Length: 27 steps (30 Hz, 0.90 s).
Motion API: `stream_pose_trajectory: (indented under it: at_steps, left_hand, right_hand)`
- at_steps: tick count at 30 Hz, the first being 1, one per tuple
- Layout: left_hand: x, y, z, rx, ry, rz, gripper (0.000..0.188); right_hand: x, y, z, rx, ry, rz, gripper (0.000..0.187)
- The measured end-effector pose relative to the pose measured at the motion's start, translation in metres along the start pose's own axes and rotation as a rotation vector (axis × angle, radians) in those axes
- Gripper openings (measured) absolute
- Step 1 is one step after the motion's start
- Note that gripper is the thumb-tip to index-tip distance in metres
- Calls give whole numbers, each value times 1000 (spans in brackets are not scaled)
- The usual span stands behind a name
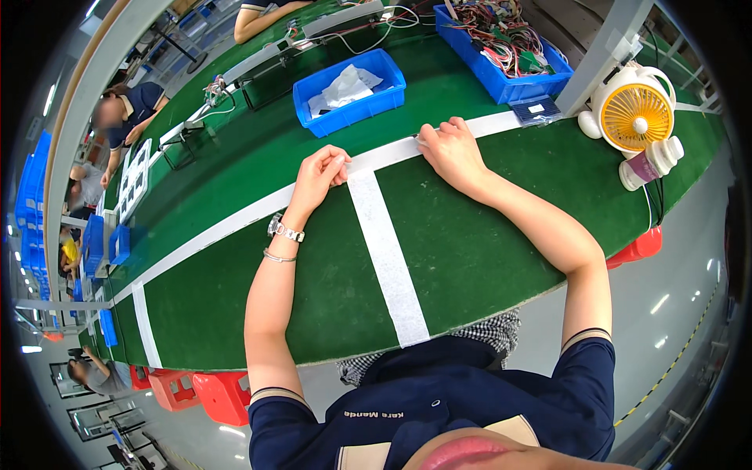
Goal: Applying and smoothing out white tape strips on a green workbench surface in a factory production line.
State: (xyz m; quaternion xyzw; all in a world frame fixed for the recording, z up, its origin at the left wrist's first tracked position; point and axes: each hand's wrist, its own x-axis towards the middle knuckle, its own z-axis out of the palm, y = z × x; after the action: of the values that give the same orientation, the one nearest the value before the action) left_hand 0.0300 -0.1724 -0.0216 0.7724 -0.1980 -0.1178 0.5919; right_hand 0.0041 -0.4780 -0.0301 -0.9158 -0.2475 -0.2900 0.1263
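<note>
Your left hand point(319, 176) rests curled on the green bench point(486, 251), fingertips pinched on the long white tape strip point(235, 223) that runs across it, just left of where the crossing strip point(388, 258) meets it. Your right hand point(453, 153) lies knuckles-up farther along the same strip, fingers bent and pressing it down, near the blue bin point(351, 92).

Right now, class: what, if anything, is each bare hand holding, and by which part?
Neither hand lifts anything. The left hand and right hand press fingertips on the long white tape strip on the green table; whether they pinch its edge cannot be told.
</note>
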Motion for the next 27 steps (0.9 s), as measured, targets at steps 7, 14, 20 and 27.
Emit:
stream_pose_trajectory:
  at_steps: [7,14,20,27]
  left_hand:
    - [-1,-2,-3,-21,4,6,20]
    - [0,0,-1,-17,-4,16,21]
    - [-1,-1,-2,-6,-5,12,22]
    - [0,2,0,-6,-12,16,22]
  right_hand:
    - [6,-4,-4,13,19,-53,16]
    - [5,-5,-5,-50,17,-90,13]
    - [7,-10,-10,-37,6,-118,12]
    - [6,-9,-9,-68,43,-136,10]
